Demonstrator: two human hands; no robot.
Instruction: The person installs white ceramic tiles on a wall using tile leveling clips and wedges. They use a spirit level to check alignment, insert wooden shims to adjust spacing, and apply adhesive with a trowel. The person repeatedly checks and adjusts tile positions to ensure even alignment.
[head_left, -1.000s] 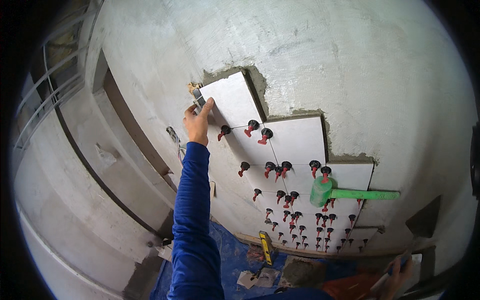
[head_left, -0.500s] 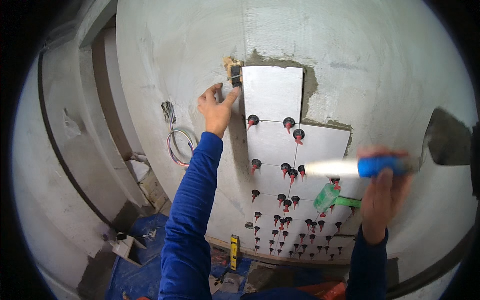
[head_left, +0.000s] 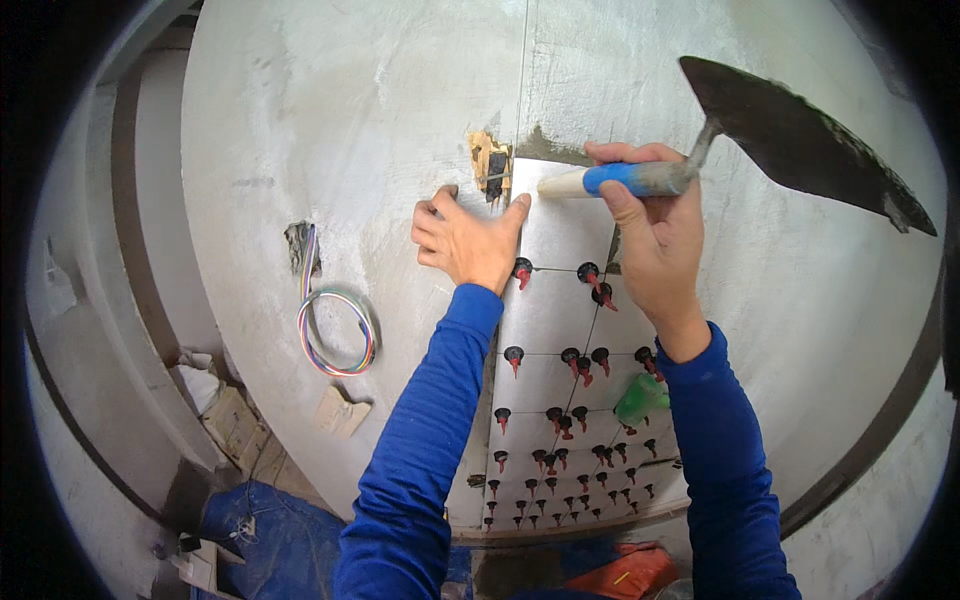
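My right hand (head_left: 655, 235) grips a trowel (head_left: 800, 145) by its blue and white handle, the dark blade pointing up and right. The handle's butt end is at the face of the topmost white wall tile (head_left: 565, 235), near its upper left; whether it touches I cannot tell. Beside that tile's left edge is my left hand (head_left: 468, 240), fingers spread and bent toward the wall, thumb at the edge, holding nothing. Just above this hand, a yellowish recess with a dark insert (head_left: 493, 170) opens in the wall. Black and red levelling clips (head_left: 588, 272) stand in the tile joints below.
A coil of coloured wires (head_left: 372, 345) hangs from a wall hole on the left. Against the lower tiles is a green mallet (head_left: 640, 398), partly behind my right forearm. A blue sheet (head_left: 275, 540) covers floor at lower left; an orange bag (head_left: 628, 572) lies below the tiles.
My right hand has brought the trowel left and up, its handle end now at the top tile. My left thumb has moved from beside the recess to the tile's left edge. The view has shifted.
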